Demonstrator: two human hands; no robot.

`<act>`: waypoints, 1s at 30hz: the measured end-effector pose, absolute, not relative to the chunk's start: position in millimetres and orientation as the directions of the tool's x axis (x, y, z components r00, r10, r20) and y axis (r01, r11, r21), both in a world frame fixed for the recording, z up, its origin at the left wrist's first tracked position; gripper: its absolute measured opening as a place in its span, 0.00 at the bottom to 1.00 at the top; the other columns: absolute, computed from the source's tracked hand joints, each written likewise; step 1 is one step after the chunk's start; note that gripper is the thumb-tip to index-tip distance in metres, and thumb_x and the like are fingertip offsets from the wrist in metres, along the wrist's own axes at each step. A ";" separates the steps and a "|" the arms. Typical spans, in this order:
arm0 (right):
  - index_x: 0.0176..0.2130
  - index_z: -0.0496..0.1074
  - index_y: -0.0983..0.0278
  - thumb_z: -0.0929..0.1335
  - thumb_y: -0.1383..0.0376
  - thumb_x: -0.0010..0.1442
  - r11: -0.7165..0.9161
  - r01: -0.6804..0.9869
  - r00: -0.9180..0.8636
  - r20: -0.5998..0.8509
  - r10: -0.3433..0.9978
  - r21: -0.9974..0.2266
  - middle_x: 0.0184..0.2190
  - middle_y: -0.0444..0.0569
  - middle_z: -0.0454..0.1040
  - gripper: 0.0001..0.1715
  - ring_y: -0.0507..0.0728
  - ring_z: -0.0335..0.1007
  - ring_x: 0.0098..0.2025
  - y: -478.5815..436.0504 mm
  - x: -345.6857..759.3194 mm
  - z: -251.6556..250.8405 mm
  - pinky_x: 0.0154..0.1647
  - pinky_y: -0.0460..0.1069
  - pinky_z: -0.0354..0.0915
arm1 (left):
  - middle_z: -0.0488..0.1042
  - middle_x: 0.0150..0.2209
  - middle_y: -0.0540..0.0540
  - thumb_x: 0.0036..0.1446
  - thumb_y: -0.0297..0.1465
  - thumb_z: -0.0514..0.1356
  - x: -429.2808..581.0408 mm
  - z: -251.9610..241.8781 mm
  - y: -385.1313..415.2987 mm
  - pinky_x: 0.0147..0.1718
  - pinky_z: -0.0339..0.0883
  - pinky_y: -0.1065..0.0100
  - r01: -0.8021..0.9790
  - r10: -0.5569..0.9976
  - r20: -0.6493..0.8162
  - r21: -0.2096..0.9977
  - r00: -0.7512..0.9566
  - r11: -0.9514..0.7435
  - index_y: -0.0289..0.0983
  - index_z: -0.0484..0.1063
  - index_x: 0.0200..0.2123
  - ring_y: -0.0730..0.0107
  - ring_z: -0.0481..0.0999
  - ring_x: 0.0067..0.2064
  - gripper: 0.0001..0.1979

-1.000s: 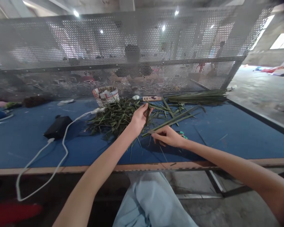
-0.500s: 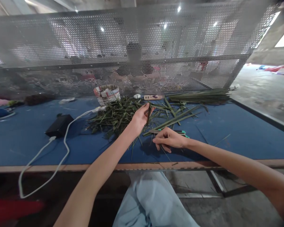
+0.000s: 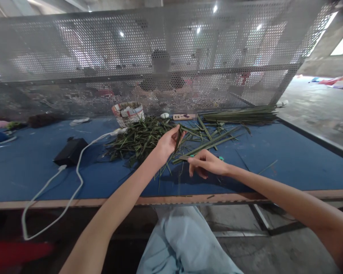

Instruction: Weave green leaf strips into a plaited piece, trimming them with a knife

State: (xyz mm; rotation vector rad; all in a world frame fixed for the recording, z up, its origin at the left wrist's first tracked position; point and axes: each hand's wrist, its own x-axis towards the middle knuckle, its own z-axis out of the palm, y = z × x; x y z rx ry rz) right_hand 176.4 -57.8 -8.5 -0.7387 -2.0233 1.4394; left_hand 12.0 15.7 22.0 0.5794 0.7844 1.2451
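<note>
My left hand (image 3: pixel 168 144) is pinched around a narrow dark green leaf strip (image 3: pixel 177 139) that stands nearly upright above the bamboo-like leaf pile (image 3: pixel 137 139). My right hand (image 3: pixel 207 163) hangs just above the blue table top, its fingers curved beside a long green leaf blade (image 3: pixel 205 146). Whether those fingers hold a thin strip, I cannot tell. A small teal-marked object (image 3: pixel 221 158) lies past my right hand, mostly hidden behind it.
A bundle of long leaves (image 3: pixel 240 116) lies at the table's far right. Behind the pile are a paper-woven basket (image 3: pixel 128 115) and a power strip (image 3: pixel 184 117). To the left sit a black box (image 3: pixel 71 151) and a white cable (image 3: pixel 77 171). A perforated metal screen (image 3: pixel 160 38) stands beyond, with people behind it.
My right hand has moved up and to the right, now covering most of the teal-marked object. My left hand and its leaf strip have barely moved.
</note>
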 end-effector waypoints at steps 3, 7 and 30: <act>0.14 0.64 0.65 0.56 0.40 0.64 0.350 0.062 -0.357 0.307 0.882 -0.935 0.09 0.44 0.60 0.41 0.47 0.55 0.12 -43.1 187.3 -5.6 0.15 0.45 0.50 | 0.75 0.24 0.48 0.58 0.25 0.61 4.0 24.9 10.8 0.34 0.72 0.75 -0.595 0.963 -0.208 0.758 0.170 0.269 0.33 0.74 0.27 0.77 0.76 0.27 0.07; 0.23 0.61 0.61 0.59 0.40 0.62 0.400 -0.085 0.007 0.401 0.916 -0.913 0.13 0.39 0.56 0.32 0.47 0.49 0.14 -15.3 201.4 -6.3 0.14 0.45 0.47 | 0.78 0.29 0.46 0.56 0.28 0.64 -7.4 23.1 6.8 0.33 0.72 0.76 -0.517 0.952 -0.199 0.804 0.234 0.295 0.33 0.76 0.31 0.76 0.77 0.30 0.03; 0.31 0.67 0.63 0.64 0.49 0.63 0.467 0.228 -0.308 0.391 0.867 -0.854 0.16 0.38 0.57 0.21 0.48 0.54 0.16 -22.6 191.1 -19.9 0.16 0.45 0.52 | 0.78 0.40 0.47 0.50 0.25 0.68 -1.1 11.8 -15.1 0.52 0.60 0.73 -0.102 0.923 0.374 0.918 -0.092 -0.383 0.40 0.78 0.29 0.66 0.71 0.52 0.04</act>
